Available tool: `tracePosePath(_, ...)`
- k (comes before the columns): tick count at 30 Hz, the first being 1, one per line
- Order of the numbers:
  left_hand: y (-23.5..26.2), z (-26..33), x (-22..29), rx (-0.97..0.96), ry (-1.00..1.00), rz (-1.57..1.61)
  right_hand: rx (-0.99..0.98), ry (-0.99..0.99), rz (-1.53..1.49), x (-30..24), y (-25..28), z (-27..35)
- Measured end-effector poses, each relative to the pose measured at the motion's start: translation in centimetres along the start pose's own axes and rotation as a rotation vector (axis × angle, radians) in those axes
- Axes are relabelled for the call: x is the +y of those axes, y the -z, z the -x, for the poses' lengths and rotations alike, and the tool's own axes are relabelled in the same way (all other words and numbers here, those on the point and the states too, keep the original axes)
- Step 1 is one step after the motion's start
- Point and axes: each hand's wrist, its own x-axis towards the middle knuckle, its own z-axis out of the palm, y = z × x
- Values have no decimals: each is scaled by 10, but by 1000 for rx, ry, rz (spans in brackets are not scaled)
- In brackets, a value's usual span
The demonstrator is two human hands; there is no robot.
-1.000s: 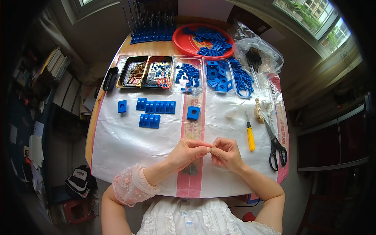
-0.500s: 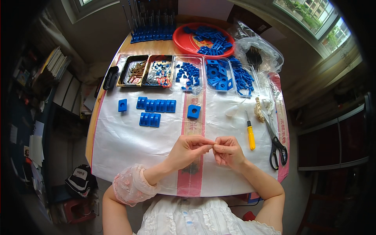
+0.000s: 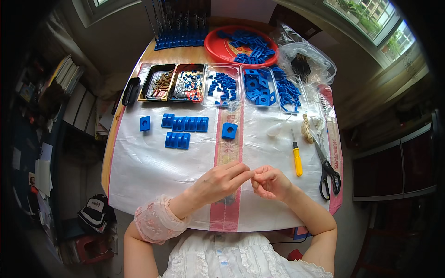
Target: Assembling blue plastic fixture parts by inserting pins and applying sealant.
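The left hand [image 3: 225, 180] and the right hand [image 3: 271, 183] hang over the near part of the bench [image 3: 153, 180], and their fingertips meet. The fingers of the left hand are bent and close together, with the back of the hand up. The right hand's thumb and first finger look pressed together, but I can't tell if either hand pinches a tiny thing, because the tips hide it. At 3 o'clock from the fingertips are the black scissors [image 3: 326, 170]. Between 2 and 3 o'clock is the yellow screwdriver [image 3: 297, 162], its thin tip pointing close to 12. The blue block [image 3: 225, 132] lies on the bench at 11 o'clock from the fingertips, well apart from both hands, and the left hand is nearer to it. It is almost as wide as it is tall, so I see no clear long way. It is shiny, with a round hole near the middle. At 10 o'clock, a bit farther off, sit two rows of blue arched pieces [image 3: 190, 124]. Past those, the clear tray [image 3: 242, 88] with flat blue parts is at 12 o'clock. Farther still, the red basin [image 3: 208, 50] holds more blue parts, also near 12.
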Motion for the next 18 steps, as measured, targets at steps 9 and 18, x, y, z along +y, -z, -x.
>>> tracePosePath(9, 0, 4, -2, 37, -17, 65, 23, 5, 104, 1, -9, 0)
tracePosePath(18, -7, 6, -6, 111, 14, 276, -88, -28, 90, 3, -7, 0)
